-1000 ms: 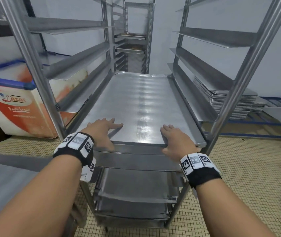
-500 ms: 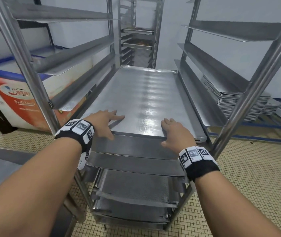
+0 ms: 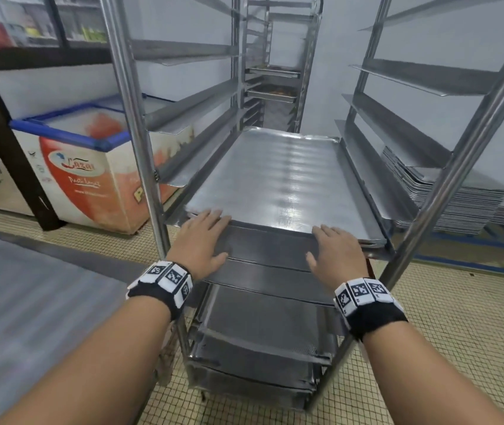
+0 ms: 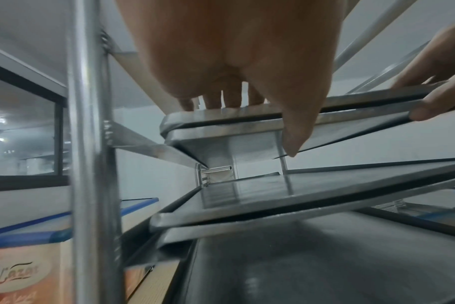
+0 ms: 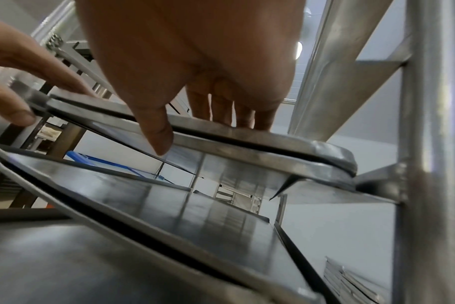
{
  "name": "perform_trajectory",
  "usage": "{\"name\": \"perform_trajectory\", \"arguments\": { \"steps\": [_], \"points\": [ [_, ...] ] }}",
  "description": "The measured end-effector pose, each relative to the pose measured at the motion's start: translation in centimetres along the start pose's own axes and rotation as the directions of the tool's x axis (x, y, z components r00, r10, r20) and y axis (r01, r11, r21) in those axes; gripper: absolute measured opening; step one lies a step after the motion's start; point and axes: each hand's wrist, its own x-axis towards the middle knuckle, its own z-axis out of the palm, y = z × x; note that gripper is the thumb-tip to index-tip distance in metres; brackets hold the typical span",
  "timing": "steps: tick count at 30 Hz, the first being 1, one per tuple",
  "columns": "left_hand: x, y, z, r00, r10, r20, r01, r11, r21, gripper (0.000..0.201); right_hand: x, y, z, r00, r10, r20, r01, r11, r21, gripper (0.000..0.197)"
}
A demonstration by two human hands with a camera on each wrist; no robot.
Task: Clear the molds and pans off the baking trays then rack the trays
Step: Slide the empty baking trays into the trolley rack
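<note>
A bare flat metal baking tray [image 3: 284,182] lies on the rails of a steel rack [image 3: 140,148], about waist high. My left hand [image 3: 217,236] rests with straight fingers on the tray's near left edge, thumb hanging free below it. My right hand [image 3: 321,245] lies the same way on the near right edge. In the left wrist view the left hand [image 4: 257,123] has its fingertips on the tray rim [image 4: 208,117]. The right wrist view shows the right hand [image 5: 198,134] on the rim [image 5: 286,139], thumb not touching. Neither hand holds anything.
Several more trays [image 3: 263,326] fill the rails below. A stack of trays [image 3: 459,197] sits low on the right, a chest freezer [image 3: 91,167] stands on the left, and a second rack [image 3: 275,72] is behind. A grey table top [image 3: 29,302] lies at lower left.
The tray has slid deeper into the rack. Both hands, which lay further over its surface, now touch only its near edge.
</note>
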Motion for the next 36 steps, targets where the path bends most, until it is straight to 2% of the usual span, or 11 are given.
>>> {"name": "perform_trajectory", "arguments": {
  "steps": [4,7,11,16,21,23,25,27,32,34,36],
  "points": [
    [-5.0,-0.6,-1.3,0.997,-0.078,0.008,0.079,0.988,-0.130,0.065,-2.5,-2.3,-0.7,1.000,0.024,0.003,-0.024,0.997,0.073,0.061],
    [-9.3,-2.1,-1.5,0.982,-0.190,0.002,0.185,0.953,-0.239,0.060,-3.9,-5.4,-0.5,0.998,-0.035,0.060,0.026,0.990,0.141,0.060],
    [-15.0,-5.2,-0.2,0.916,-0.387,0.107,0.401,0.871,-0.284,0.060,-5.3,-10.9,1.0,0.974,-0.158,0.163,0.116,0.965,0.237,0.053],
    [-21.9,-10.2,3.2,0.697,-0.687,0.206,0.717,0.660,-0.224,0.061,-5.1,-18.3,3.4,0.890,-0.323,0.322,0.235,0.930,0.282,0.038],
    [-28.2,-12.3,6.7,0.351,-0.886,0.302,0.936,0.341,-0.089,0.067,-3.1,-25.4,6.6,0.788,-0.487,0.376,0.374,0.864,0.337,0.038],
    [-29.6,-12.1,7.9,0.203,-0.897,0.392,0.978,0.209,-0.027,0.084,-2.1,-27.3,8.2,0.746,-0.536,0.395,0.415,0.838,0.353,0.045],
    [-30.9,-11.6,9.2,0.095,-0.889,0.448,0.993,0.114,0.016,0.105,-1.2,-28.9,9.8,0.700,-0.573,0.426,0.451,0.817,0.359,0.046],
    [-32.1,-10.9,10.4,0.057,-0.887,0.458,0.997,0.072,0.016,0.114,-0.4,-30.1,11.5,0.650,-0.608,0.455,0.493,0.794,0.356,0.046],
    [-33.4,-9.7,11.4,0.038,-0.900,0.434,0.997,0.062,0.041,0.118,1.0,-32.1,15.2,0.534,-0.701,0.473,0.560,0.712,0.423,0.044],
    [-33.5,-9.3,11.4,0.023,-0.901,0.433,0.998,0.049,0.049,0.119,1.4,-32.5,16.4,0.506,-0.724,0.469,0.556,0.689,0.465,0.039],
    [-33.6,-8.7,11.6,0.010,-0.900,0.436,0.998,0.034,0.047,0.121,1.7,-32.8,17.5,0.519,-0.720,0.461,0.518,0.694,0.500,0.040]
  ]
}}
